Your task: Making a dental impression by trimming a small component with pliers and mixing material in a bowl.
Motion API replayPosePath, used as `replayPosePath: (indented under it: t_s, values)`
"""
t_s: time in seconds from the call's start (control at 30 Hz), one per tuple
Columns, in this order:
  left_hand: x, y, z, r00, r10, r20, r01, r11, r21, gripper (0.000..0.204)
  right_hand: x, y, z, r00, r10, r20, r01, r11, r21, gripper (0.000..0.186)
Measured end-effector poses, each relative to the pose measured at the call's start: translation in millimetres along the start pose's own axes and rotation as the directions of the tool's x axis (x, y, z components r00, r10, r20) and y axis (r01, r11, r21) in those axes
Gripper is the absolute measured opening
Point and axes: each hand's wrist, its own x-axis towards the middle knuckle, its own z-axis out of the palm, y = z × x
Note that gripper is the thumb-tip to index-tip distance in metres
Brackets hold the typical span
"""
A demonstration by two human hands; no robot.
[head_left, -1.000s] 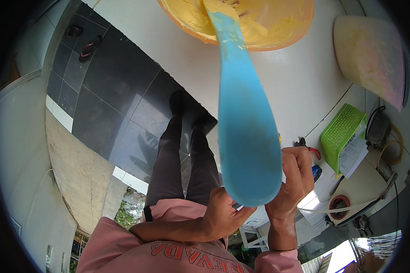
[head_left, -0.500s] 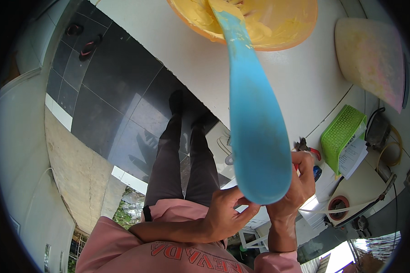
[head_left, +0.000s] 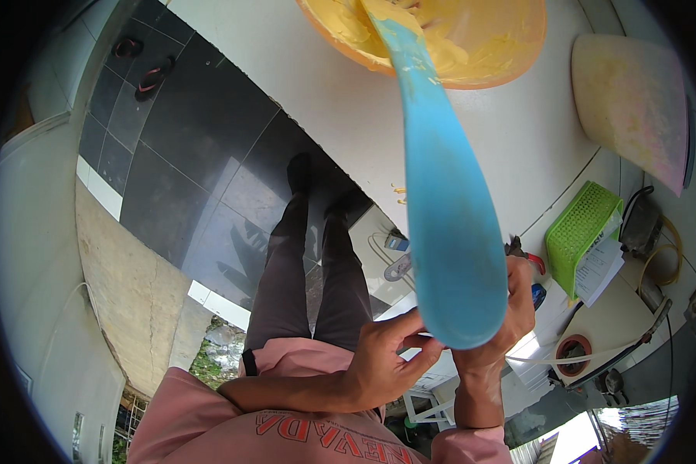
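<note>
The blue spatula (head_left: pixel 456 232) lies straight ahead of the hands, its narrow end in the yellow cream (head_left: pixel 445 54) of the orange bowl (head_left: pixel 529 46) on the bench (head_left: pixel 340 116), its long axis running from the bowl back toward the person and slanting a little to the right as it nears them; its broad end hides the space between the hands, with the right hand (head_left: pixel 516 317) nearer, curled partly behind its right edge, and the left hand (head_left: pixel 387 367) just off its lower left, thumb and forefinger bent toward each other. Whether either hand grasps anything or touches the spatula I cannot tell, as the fingertips disappear behind it. Ahead and to the right of the right hand stands a green basket (head_left: pixel 572 243) with papers (head_left: pixel 599 267). Compared with a second ago, the broad end sits further right in view and covers more of the right hand, the bowl has shifted right too, and a small blue thing (head_left: pixel 397 241) beyond the left hand has come into sight
</note>
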Motion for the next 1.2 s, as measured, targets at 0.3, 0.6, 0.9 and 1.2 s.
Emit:
replayPosePath:
  t_s: [0.3, 0.6, 0.9, 1.2]
  values:
    - [1, -1, 3, 1.0, -0.001, -0.016, 0.001, 1.0, -0.004, 0.043, 0, 2, 0, 1.0, 0.003, -0.002, -0.003, 1.0, 0.012, 0.029]
    - [0, -3, 2, 1.0, -0.009, -0.022, 0.01, 1.0, 0.013, 0.042, -3, 2, 2, 1.0, 0.014, -0.011, -0.014, 1.0, 0.013, 0.028]
    - [-1, -9, 11, 0.997, 0.068, -0.019, -0.067, 0.997, 0.047, 0.035, -20, 10, -7, 0.993, 0.048, -0.104, -0.037, 0.994, 0.102, 0.019]
    - [-4, -11, 32, 0.983, 0.068, 0.168, -0.109, 0.963, 0.248, 0.048, -77, 47, -57, 0.948, 0.167, -0.271, -0.144, 0.984, 0.105, 0.007]
